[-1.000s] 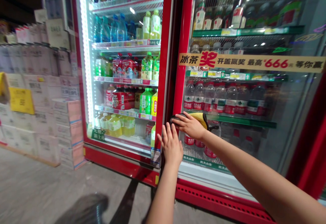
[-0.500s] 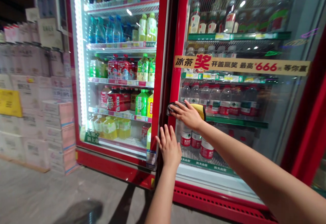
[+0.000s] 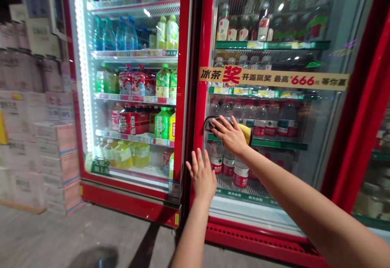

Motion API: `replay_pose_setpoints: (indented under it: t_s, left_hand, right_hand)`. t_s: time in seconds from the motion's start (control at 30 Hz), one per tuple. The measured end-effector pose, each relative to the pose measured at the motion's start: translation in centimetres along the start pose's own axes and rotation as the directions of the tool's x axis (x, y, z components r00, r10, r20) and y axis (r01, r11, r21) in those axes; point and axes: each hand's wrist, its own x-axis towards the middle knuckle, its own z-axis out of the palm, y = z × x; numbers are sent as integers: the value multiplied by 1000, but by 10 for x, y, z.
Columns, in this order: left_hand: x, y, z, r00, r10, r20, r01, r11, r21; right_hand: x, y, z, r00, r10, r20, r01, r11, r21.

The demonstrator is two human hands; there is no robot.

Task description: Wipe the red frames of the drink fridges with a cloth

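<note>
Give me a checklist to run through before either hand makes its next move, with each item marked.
1. Right hand lying over the cloth, fingers spread: ok.
2. Cloth pressed evenly against the cooler door: cannot tell, since the hand covers much of it.
3. Cloth apart from the beige banner above it: ok.
4. Left hand holding nothing, fingers spread: ok.
5. Left hand braced firmly on the red door frame: cannot tell; contact isn't clear from this angle.
6. Front red-labelled bottles below the cloth standing upright behind the glass: ok.
</note>
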Motion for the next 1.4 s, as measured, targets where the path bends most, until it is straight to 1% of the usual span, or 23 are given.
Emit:
replay_pose_setpoints:
  t_s: [0.07,0.1,0.2,0.27,0.3,0.37,0.43,0.47,0.57,0.63,0.67,0.73,0.83,0.87,0.9,1.0,1.07,1.13,1.23,1.27,1.3,1.33,1.4]
  left_hand:
    - [0,3,1,1000,8,-5,-8,1000,-7]
    - [1,4,1,1000,9,-7,-9,1000,-10]
    - [2,10,2,1000,15,-6,-16,1000,-24]
    - [3,16,4,1000,28,2,-28,999,-34]
    - [3,20,5,999,38,8,-38,999,-39]
    - [2,26,7,998,65,17,-64,997,-49]
    - [1,32,10,996,87,24,-85,995,-57]
    - [1,34,11,995,93,27,-91,994,-60]
    - [1,43,16,994,102,37,-99,993,-67]
    - [0,52,21,993,113,40,-110,991,-73]
    - [0,57,23,991,124,41,-121,990,-77]
    - [-2,67,27,987,154,38,-151,985,-87]
    - [-4,81,32,976,212,42,-206,973,-102]
    - [-4,85,33,972,229,48,-223,969,-107]
    - [-4,88,33,968,244,56,-237,965,-109]
    - [-5,99,34,961,267,64,-260,960,-109]
    - [-7,108,35,956,290,56,-282,953,-110]
    - [-9,116,35,943,330,50,-323,939,-116]
    - [-12,127,36,926,374,46,-367,923,-115]
    - [-12,131,36,924,381,41,-375,920,-112]
    - [-11,135,36,921,387,37,-382,918,-108]
    - [-9,139,37,917,398,34,-393,914,-104]
    - [-3,151,37,900,435,34,-430,897,-101]
  right_hand:
    - [-9,-4,1,991,124,-47,-125,992,-10]
    - [-14,-8,3,991,129,-47,-129,992,-9]
    - [-27,-11,6,999,-43,22,43,999,17]
    - [-32,2,2,993,-107,51,105,994,32]
    - [-34,12,-2,996,-75,44,74,997,26]
    - [-45,33,-9,997,73,-14,-73,997,2]
    - [-64,47,-13,971,217,-96,-219,976,-14]
    - [-75,51,-14,961,249,-123,-253,967,-18]
    - [-99,49,-11,981,175,-80,-178,984,-30]
    - [-101,50,-12,996,88,-3,-88,996,-26]
    - [-100,54,-13,996,85,14,-84,996,-24]
    - [-98,64,-18,981,191,-20,-191,981,-32]
    - [-110,77,-22,888,436,-146,-445,895,-36]
    - [-118,77,-22,861,479,-171,-491,870,-38]
    - [-125,77,-22,857,486,-173,-500,865,-43]
    - [-139,81,-24,936,345,-74,-349,935,-60]
    - [-142,93,-29,956,291,-38,-292,955,-58]
    - [-150,110,-34,916,386,-105,-393,918,-57]
    - [-176,124,-34,785,568,-247,-593,804,-36]
    - [-186,124,-32,757,595,-270,-625,780,-34]
    - [-195,124,-30,751,601,-273,-633,773,-40]
    - [-203,124,-28,767,588,-257,-619,784,-52]
    - [-211,130,-28,831,525,-185,-546,834,-84]
